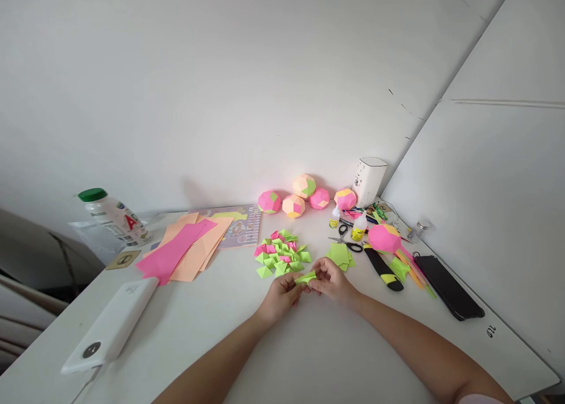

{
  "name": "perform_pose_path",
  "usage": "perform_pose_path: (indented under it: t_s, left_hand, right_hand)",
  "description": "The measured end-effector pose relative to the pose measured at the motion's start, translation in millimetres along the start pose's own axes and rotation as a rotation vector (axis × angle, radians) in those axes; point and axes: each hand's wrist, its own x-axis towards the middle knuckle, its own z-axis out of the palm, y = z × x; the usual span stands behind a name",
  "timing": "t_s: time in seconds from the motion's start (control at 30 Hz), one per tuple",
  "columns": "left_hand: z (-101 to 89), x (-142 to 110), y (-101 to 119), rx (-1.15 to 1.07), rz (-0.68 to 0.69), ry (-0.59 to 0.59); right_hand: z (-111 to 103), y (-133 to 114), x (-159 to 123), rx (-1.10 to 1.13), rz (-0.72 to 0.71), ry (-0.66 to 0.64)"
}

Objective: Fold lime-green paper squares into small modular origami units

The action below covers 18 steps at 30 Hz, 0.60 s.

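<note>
Both hands meet over the white table (247,345) and pinch one small green folded paper piece (305,277). My left hand (282,295) grips its left end with closed fingers. My right hand (332,279) holds the right end, fingers curled. Just beyond them lies a pile of several green and pink folded paper units (281,254). A small stack of green paper squares (339,254) sits right of the pile.
Pink and orange paper sheets (188,251) lie at left, with a white power bank (110,324) and a green-capped bottle (115,219). Several paper balls (304,197) line the wall. Scissors (346,242), glue bottles (358,227), a cutter (383,270) and a black phone (448,286) are at right.
</note>
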Motion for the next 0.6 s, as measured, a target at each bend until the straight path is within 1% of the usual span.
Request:
perform_pose_path:
  t_s: [0.1, 0.17, 0.4, 0.6]
  left_hand:
    - [0.0, 0.6, -0.7, -0.029, 0.016, -0.009]
    - [0.7, 0.8, -0.6, -0.041, 0.018, -0.016]
    - [1.2, 0.8, -0.4, -0.041, 0.022, -0.027]
    - [0.3, 0.8, -0.9, -0.007, -0.003, -0.025]
  right_hand:
    - [-0.6, -2.4, -0.5, -0.034, 0.029, -0.086]
    - [-0.9, -3.5, -0.7, -0.053, 0.039, -0.109]
    - [-2.8, -0.6, 1.7, -0.062, 0.136, -0.071]
    - [-3.0, -1.0, 1.5, -0.065, 0.116, -0.068]
